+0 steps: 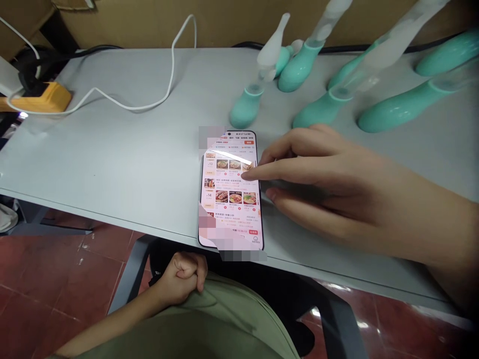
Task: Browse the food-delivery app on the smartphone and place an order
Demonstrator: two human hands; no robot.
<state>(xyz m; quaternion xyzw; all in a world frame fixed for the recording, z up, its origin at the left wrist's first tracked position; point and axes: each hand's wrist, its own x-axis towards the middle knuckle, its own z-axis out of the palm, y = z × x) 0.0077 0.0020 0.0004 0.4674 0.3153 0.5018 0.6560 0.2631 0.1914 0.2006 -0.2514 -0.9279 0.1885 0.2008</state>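
A smartphone (232, 199) lies flat on the grey table at its front edge. Its lit screen lists food pictures with prices, and parts of it are blurred out. My right hand (329, 184) reaches in from the right over the phone. Its index fingertip is at the right side of the screen, with the thumb and other fingers apart and nothing held. My left hand (185, 274) rests low in my lap, below the table edge, curled into a fist against my green shirt (232, 314). I see nothing in that fist.
Several teal bulbs with clear and white nozzles, such as this bulb syringe (245, 107), stand or lean at the back right. A white cable (145, 106) runs across the table from a yellow power strip (52, 97) at left. Cardboard (224, 25) lines the back.
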